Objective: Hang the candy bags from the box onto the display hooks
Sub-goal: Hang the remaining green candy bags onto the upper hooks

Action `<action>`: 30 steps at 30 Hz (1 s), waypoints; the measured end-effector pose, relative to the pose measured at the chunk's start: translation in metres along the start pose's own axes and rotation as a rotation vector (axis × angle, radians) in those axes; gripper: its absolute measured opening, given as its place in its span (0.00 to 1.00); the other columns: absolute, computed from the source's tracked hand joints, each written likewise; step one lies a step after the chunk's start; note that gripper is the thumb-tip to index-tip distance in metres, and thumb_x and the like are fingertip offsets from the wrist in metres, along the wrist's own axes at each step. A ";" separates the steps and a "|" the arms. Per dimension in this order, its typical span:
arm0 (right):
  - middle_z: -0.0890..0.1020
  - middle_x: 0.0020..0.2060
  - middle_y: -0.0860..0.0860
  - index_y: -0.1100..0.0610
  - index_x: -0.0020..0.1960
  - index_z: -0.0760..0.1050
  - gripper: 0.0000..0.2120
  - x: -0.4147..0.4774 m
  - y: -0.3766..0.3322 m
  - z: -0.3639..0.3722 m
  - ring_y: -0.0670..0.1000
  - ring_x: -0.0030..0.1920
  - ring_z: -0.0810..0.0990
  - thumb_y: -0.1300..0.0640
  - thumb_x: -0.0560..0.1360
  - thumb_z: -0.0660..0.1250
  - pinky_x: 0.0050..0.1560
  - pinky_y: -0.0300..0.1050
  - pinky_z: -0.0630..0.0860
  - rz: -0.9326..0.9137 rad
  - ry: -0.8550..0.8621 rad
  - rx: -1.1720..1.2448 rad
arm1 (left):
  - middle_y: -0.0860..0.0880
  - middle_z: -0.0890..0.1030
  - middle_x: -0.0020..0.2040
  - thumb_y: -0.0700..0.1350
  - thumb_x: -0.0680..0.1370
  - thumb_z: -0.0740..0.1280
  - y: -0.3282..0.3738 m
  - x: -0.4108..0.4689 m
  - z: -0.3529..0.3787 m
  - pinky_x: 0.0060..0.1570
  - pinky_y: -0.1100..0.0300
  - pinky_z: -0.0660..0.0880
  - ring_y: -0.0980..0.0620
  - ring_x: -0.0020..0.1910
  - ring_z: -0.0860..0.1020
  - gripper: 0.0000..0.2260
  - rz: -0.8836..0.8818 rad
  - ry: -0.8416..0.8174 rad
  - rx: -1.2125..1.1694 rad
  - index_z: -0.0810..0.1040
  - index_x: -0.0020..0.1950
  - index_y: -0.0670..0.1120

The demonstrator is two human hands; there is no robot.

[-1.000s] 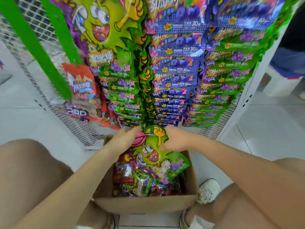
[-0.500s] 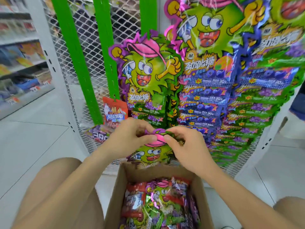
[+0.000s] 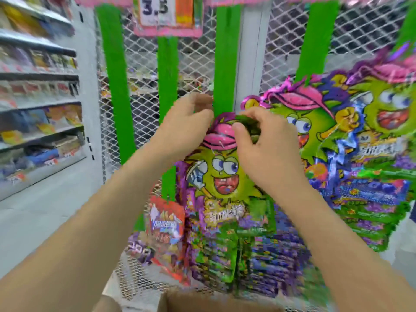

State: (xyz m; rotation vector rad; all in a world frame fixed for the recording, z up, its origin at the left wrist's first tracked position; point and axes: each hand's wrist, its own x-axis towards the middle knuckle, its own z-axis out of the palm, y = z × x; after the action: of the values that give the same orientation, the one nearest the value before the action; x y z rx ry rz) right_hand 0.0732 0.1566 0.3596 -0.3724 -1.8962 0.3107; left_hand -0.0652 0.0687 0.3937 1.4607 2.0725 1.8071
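A candy bag strip [image 3: 221, 176] with a green cartoon face and pink cap is held up against the wire mesh display [image 3: 198, 55]. My right hand [image 3: 258, 149] pinches the strip's top edge at the pink cap. At the upper left of that cap my left hand [image 3: 186, 129] has its fingers curled; its exact hold is blurred. The strip's top lies over a green vertical band [image 3: 225, 59]; no hook is visible. Only the brown rim of the cardboard box [image 3: 202, 300] shows at the bottom.
More strips of the same candy [image 3: 351, 136] hang to the right on the mesh. A red snack bag [image 3: 165, 226] hangs low on the left. Store shelves [image 3: 38, 104] line the far left, and a pink price sign [image 3: 167, 16] hangs above.
Both hands have lifted the candy strip out of the box and raised it up to the mesh; the view has tilted upward, leaving only the box rim visible.
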 end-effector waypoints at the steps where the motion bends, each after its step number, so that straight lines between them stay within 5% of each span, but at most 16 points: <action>1: 0.87 0.46 0.49 0.56 0.56 0.84 0.08 0.014 0.001 0.002 0.53 0.47 0.84 0.56 0.79 0.71 0.53 0.51 0.79 0.003 0.007 -0.015 | 0.53 0.83 0.56 0.45 0.64 0.60 0.003 0.008 0.000 0.58 0.65 0.75 0.56 0.57 0.80 0.30 -0.019 -0.003 -0.029 0.78 0.66 0.46; 5: 0.87 0.44 0.51 0.56 0.53 0.84 0.07 0.045 0.007 0.008 0.56 0.45 0.84 0.56 0.77 0.70 0.52 0.53 0.79 0.008 0.058 -0.028 | 0.49 0.84 0.57 0.44 0.62 0.61 0.009 0.022 -0.003 0.60 0.57 0.75 0.49 0.60 0.81 0.29 -0.049 0.000 -0.043 0.79 0.62 0.47; 8: 0.86 0.42 0.48 0.54 0.53 0.84 0.07 0.053 0.010 0.007 0.51 0.42 0.83 0.56 0.77 0.70 0.50 0.49 0.78 0.028 0.050 -0.022 | 0.52 0.83 0.54 0.44 0.65 0.65 0.015 0.022 -0.002 0.52 0.61 0.74 0.55 0.54 0.80 0.25 -0.092 -0.041 -0.029 0.80 0.62 0.49; 11: 0.85 0.40 0.45 0.53 0.54 0.84 0.06 0.053 0.008 0.004 0.47 0.40 0.81 0.55 0.78 0.71 0.47 0.42 0.76 0.010 0.046 -0.008 | 0.60 0.79 0.32 0.46 0.68 0.68 0.017 0.026 -0.001 0.35 0.67 0.68 0.63 0.33 0.76 0.03 -0.104 -0.068 -0.068 0.80 0.41 0.50; 13: 0.85 0.40 0.45 0.52 0.54 0.85 0.06 0.052 0.005 0.005 0.46 0.41 0.82 0.55 0.78 0.72 0.47 0.41 0.77 0.003 0.056 0.020 | 0.60 0.77 0.27 0.49 0.76 0.70 0.015 0.031 -0.002 0.36 0.64 0.70 0.61 0.29 0.76 0.12 -0.103 -0.097 -0.052 0.78 0.32 0.49; 15: 0.85 0.40 0.43 0.52 0.54 0.84 0.06 0.053 0.002 0.005 0.42 0.39 0.82 0.55 0.77 0.73 0.46 0.41 0.78 0.004 0.081 0.046 | 0.56 0.86 0.37 0.53 0.78 0.72 0.014 0.034 -0.002 0.50 0.56 0.79 0.55 0.41 0.84 0.10 -0.105 -0.087 -0.037 0.86 0.41 0.50; 18: 0.77 0.34 0.39 0.53 0.56 0.81 0.08 0.056 0.000 0.003 0.36 0.33 0.77 0.56 0.77 0.74 0.36 0.31 0.70 0.022 0.119 0.106 | 0.50 0.89 0.48 0.57 0.78 0.73 0.011 0.035 -0.004 0.63 0.45 0.80 0.49 0.53 0.87 0.13 -0.105 -0.127 -0.082 0.87 0.51 0.49; 26: 0.73 0.33 0.40 0.56 0.51 0.75 0.09 0.060 -0.005 0.007 0.42 0.32 0.72 0.59 0.75 0.74 0.39 0.45 0.68 -0.021 0.219 0.103 | 0.35 0.85 0.58 0.60 0.66 0.74 0.015 0.042 -0.002 0.68 0.31 0.74 0.32 0.60 0.83 0.29 -0.154 -0.156 -0.225 0.84 0.59 0.41; 28: 0.72 0.34 0.39 0.55 0.50 0.73 0.10 0.061 -0.007 0.007 0.40 0.33 0.71 0.60 0.75 0.74 0.41 0.45 0.65 -0.059 0.205 0.051 | 0.35 0.84 0.61 0.59 0.64 0.73 0.012 0.046 -0.001 0.68 0.32 0.75 0.33 0.62 0.82 0.32 -0.141 -0.167 -0.215 0.82 0.62 0.40; 30: 0.70 0.33 0.39 0.55 0.50 0.72 0.11 0.059 -0.007 0.008 0.39 0.32 0.70 0.60 0.75 0.74 0.40 0.44 0.59 -0.071 0.167 0.007 | 0.39 0.85 0.56 0.51 0.70 0.72 0.017 0.041 -0.002 0.63 0.42 0.80 0.40 0.56 0.84 0.23 -0.130 -0.176 -0.207 0.81 0.61 0.40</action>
State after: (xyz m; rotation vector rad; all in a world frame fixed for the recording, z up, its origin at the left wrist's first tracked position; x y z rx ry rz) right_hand 0.0459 0.1738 0.4100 -0.3157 -1.7397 0.2315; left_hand -0.0788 0.0917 0.4289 1.3443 1.7938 1.7172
